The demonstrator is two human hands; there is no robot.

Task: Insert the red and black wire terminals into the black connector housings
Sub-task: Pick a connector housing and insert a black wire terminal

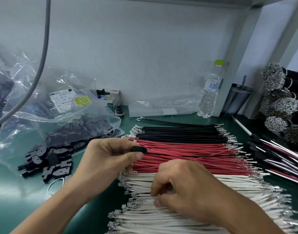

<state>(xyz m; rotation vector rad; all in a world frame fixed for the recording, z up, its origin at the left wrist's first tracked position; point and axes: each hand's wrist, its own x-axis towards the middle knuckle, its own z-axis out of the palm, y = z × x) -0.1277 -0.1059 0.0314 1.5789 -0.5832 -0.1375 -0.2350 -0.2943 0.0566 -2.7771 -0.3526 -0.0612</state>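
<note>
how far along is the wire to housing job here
Done: a batch of finished harnesses lies at the right edge, wires already seated in black housings. In hand: the left hand pinches one black housing over the red wires, while the right hand picks among the white wires. Left: big rows of loose red wires and black wires, plus a pile of empty housings.

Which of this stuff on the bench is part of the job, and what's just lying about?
Job: housing in left hand; red wires; black wires; loose housings; right hand.
Lying about: water bottle; cup; rubber band.
</note>
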